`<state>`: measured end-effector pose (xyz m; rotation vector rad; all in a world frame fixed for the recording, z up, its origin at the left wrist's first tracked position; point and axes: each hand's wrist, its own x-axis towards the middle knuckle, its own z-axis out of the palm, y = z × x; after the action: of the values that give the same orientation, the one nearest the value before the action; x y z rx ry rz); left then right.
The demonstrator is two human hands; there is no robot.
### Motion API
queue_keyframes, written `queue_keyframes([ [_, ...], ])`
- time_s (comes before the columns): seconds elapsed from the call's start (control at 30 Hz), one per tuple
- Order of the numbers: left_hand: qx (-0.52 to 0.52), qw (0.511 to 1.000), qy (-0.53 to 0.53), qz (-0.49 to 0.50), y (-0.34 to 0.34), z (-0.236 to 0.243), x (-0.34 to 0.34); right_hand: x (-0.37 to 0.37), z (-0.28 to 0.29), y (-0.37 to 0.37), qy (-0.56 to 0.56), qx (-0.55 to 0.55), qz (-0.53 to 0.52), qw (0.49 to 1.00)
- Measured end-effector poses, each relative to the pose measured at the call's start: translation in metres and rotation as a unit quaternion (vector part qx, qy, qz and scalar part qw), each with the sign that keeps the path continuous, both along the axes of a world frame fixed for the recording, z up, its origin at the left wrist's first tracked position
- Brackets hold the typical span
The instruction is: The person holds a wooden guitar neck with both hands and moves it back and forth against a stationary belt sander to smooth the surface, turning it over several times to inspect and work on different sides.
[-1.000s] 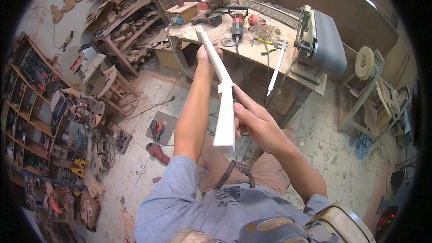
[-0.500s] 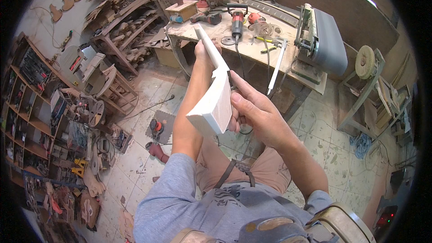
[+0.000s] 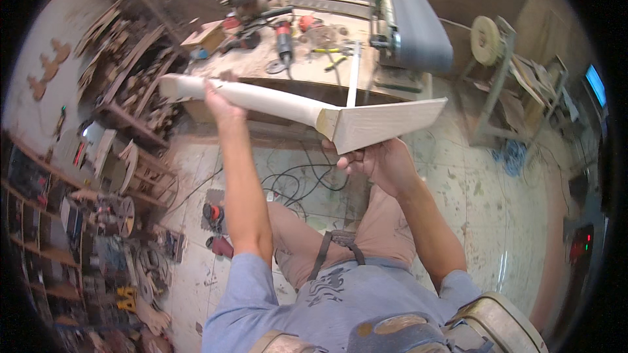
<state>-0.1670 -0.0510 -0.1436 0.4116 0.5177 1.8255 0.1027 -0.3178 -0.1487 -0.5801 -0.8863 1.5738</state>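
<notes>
A long pale piece of wood (image 3: pixel 275 101), shaped like a gunstock, spans the space in front of me above the floor. Its narrow rounded bar points left, and its flat, wide wedge-shaped end lies to the right. My left hand (image 3: pixel 224 103) is closed around the bar, with the thumb on the near side and the other fingers mostly hidden behind. Beneath the wide end, my right hand (image 3: pixel 386 162) supports the wood with bent fingers, some of them partly covered by it.
Beyond the wood, a workbench (image 3: pixel 252 65) carries a red and black power tool (image 3: pixel 283 39), yellow-handled pliers (image 3: pixel 335 62) and a grey belt sander (image 3: pixel 418 29). A buffing wheel (image 3: pixel 487 40) stands right. Black cables (image 3: pixel 294 186) lie on the floor; crowded shelves (image 3: pixel 42 222) line the left.
The wood has swung from pointing away from me to lying crosswise, its bar now left and wide end right. My left hand moved left. The view has turned to the right.
</notes>
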Motion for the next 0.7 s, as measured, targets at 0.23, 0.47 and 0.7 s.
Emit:
queue_keyframes([
  [0.23, 0.052, 0.997, -0.027, 0.046, -0.077, 0.014, 0.017, 0.020, -0.032, -0.014, 0.045, -0.054, -0.080, 0.994],
  [0.47, 0.018, 0.997, -0.066, 0.048, -0.122, 0.012, 0.032, 0.033, -0.060, -0.028, 0.104, -0.059, -0.165, 0.979],
  [0.7, -0.029, 0.995, -0.095, 0.003, -0.143, -0.006, 0.045, 0.049, -0.053, -0.036, 0.076, -0.076, -0.231, 0.967],
])
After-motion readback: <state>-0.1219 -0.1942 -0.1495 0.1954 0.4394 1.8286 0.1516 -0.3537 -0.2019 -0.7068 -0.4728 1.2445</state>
